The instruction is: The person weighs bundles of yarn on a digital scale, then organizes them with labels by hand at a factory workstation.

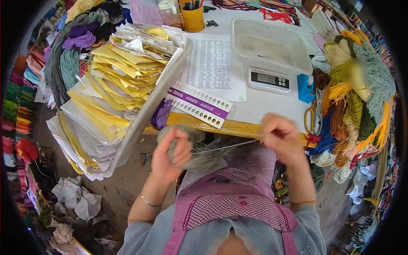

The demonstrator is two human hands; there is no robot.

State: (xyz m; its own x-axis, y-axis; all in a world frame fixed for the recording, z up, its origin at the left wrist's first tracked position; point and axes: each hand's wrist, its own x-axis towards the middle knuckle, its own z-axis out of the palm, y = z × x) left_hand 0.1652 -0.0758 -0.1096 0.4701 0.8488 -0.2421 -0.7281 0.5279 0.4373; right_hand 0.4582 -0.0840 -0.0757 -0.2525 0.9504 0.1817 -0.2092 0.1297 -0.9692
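Note:
My left hand [171,154] is closed round a grey-green skein of yarn [206,160], whose loose part hangs over my lap. From it a pale strand of yarn [229,148] runs taut to my right hand [280,138]. The fingers of that hand are pinched on the strand's end, just in front of the table edge. A white and purple card with punched holes [197,105] lies on the table beyond my hands, with purple thread [162,114] looped at its left end. Both hands are slightly blurred.
A long bin of yellow and white envelopes [123,80] stands at left. On the table are a digital scale [268,80], a translucent plastic tub [272,46], a blue tape dispenser [305,88] and scissors [312,119]. Colourful yarn bundles [355,97] hang at right. Crumpled plastic [78,197] lies at lower left.

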